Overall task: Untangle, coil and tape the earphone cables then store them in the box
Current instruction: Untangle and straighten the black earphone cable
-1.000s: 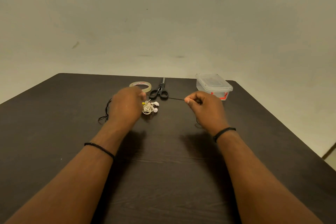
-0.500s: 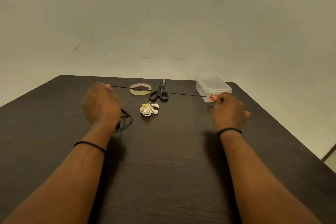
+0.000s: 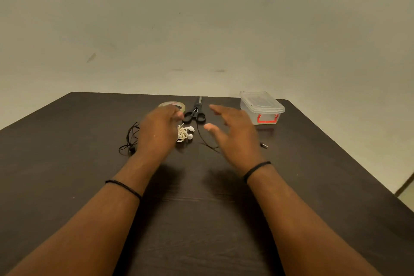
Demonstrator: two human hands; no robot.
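Note:
A black earphone cable (image 3: 129, 141) lies in loose loops on the dark table (image 3: 67, 163), left of my left hand (image 3: 159, 134). That hand's fingers are curled and seem to pinch the cable. Another strand of the black cable (image 3: 202, 138) runs slack across the table under my right hand (image 3: 233, 134), ending in a plug (image 3: 264, 145). My right hand hovers with fingers spread and holds nothing. A tangled white earphone (image 3: 184, 133) lies between my hands. The clear box (image 3: 262, 107) with red clasps stands lidded at the back right.
A roll of clear tape (image 3: 177, 105) lies partly behind my left hand. Black scissors (image 3: 195, 113) lie next to it, blades pointing away. The table's far edge and a plain wall are just behind them.
The cable was stretched taut between both hands half a second ago. My right hand has let it go and opened; both hands moved inward, and the cable now lies slack on the table.

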